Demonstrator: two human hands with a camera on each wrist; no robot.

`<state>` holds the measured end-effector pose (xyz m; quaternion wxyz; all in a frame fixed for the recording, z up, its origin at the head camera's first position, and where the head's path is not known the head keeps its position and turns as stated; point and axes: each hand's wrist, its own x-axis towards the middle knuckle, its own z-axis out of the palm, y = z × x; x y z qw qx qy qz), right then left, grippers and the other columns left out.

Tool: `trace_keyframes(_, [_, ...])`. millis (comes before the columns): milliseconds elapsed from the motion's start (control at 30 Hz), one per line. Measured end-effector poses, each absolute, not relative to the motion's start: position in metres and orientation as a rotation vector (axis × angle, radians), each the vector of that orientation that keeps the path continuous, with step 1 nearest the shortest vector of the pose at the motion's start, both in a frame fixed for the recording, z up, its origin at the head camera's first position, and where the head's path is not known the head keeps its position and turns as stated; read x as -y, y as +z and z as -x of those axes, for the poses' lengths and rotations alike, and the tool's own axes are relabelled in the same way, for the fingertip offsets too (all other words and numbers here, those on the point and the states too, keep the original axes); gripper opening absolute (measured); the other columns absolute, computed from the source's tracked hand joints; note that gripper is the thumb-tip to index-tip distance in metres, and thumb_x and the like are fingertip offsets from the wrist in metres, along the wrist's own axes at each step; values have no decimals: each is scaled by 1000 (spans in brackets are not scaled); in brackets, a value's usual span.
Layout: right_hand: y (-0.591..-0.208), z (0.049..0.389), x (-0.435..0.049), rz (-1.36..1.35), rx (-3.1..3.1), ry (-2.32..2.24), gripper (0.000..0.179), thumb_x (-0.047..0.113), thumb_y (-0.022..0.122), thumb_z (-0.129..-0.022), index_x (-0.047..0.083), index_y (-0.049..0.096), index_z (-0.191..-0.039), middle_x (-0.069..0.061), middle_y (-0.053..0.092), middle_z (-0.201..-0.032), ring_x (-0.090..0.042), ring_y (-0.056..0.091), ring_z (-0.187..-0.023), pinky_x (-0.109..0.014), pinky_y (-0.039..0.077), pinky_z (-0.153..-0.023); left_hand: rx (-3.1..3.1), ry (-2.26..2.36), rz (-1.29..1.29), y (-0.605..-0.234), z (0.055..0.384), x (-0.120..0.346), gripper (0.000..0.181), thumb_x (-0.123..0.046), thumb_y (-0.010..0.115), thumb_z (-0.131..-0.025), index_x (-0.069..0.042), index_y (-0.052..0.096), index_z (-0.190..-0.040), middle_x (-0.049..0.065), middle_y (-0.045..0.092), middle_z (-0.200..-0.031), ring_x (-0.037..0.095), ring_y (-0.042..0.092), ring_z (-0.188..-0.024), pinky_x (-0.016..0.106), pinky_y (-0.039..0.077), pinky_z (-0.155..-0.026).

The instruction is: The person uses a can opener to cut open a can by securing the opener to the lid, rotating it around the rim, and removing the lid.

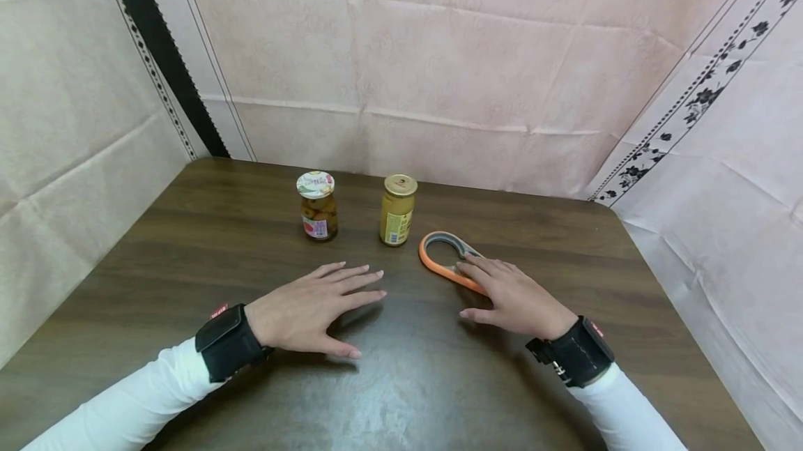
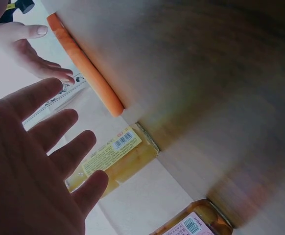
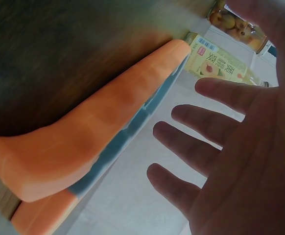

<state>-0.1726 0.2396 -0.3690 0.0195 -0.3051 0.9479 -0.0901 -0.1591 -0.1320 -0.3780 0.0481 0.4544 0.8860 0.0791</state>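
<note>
Over the brown table point(image 1: 188, 249), left of centre, left hand point(image 1: 314, 310) with fingers spread and loose, grasping nothing, on the near side of both jars. Farther right, right hand point(image 1: 517, 297) likewise with fingers outstretched and nothing gripped, above the near-right end of the orange-and-grey looped tool point(image 1: 447, 271). Tool on the tabletop, just right of and nearer than the yellow jar point(image 1: 396, 212); dark-fruit jar point(image 1: 318, 217) farther left, both upright with lids on. Chief risk, judging from this layout: knocking the yellow jar over by swinging the loop end leftward, given so little room between. Also possible: skidding the tool across the table by closing on too shallow a hold, or toppling the dark-fruit jar by sweeping the left hand too far forward. Hard to make out: contact between right fingertips and tool, impossible to tell from the head view; in the right wrist view, apparently a gap, but with depth uncertain. Hidden beneath the right hand in the head view, near-right end of the tool. Cut off by the bottom edge of the left wrist view, much of the dark-fruit jar. Label print mostly too small to read.
</note>
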Motion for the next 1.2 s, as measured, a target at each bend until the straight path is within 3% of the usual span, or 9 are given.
trace_keyframes(533, [-370,177,-248,720,-2895,-205,85,50,73,-90,10,38,-156,-26,31,-162,-45,38,-145,-65,36,-113,-2704,227,-1391,-378,161,131,86,-75,56,-88,-28,37,-158,-2,24,-169,21,21,-157,51,19,-127])
trace_keyframes(667, [-369,177,-249,688,-2899,-157,86,50,73,-90,5,37,-155,-31,34,-158,-49,40,-142,-65,37,-112,-2701,225,-1385,-379,160,132,86,-76,55,-88,-28,37,-157,-2,25,-169,21,21,-157,51,19,-127])
trace_keyframes(800, [-368,178,-250,645,-2929,-81,86,49,74,-89,2,39,-153,-27,53,-143,-44,54,-130,-61,47,-104,-2700,233,-1375,-379,160,133,86,-76,56,-88,-28,37,-157,-2,25,-169,21,21,-157,51,20,-127])
trace_keyframes(900, [-367,178,-252,593,-2955,-29,84,50,75,-88,0,44,-148,-17,64,-118,-32,61,-108,-52,55,-89,-2697,236,-1368,-378,160,133,86,-75,56,-88,-28,37,-157,-3,24,-169,21,21,-157,51,19,-127])
trace_keyframes(1000, [-366,178,-254,535,-2966,19,78,51,76,-86,-1,50,-138,-10,62,-102,-25,58,-92,-44,53,-77,-2685,237,-1361,-378,159,132,86,-75,56,-88,-28,37,-157,-4,23,-169,21,21,-157,51,19,-127])
trace_keyframes(1200, [-366,179,-260,460,-2954,91,61,54,75,-87,2,61,-114,-5,57,-89,-22,52,-81,-36,45,-65,-2677,250,-1357,-377,158,133,85,-74,57,-88,-26,39,-157,-2,25,-169,21,22,-157,52,20,-127])
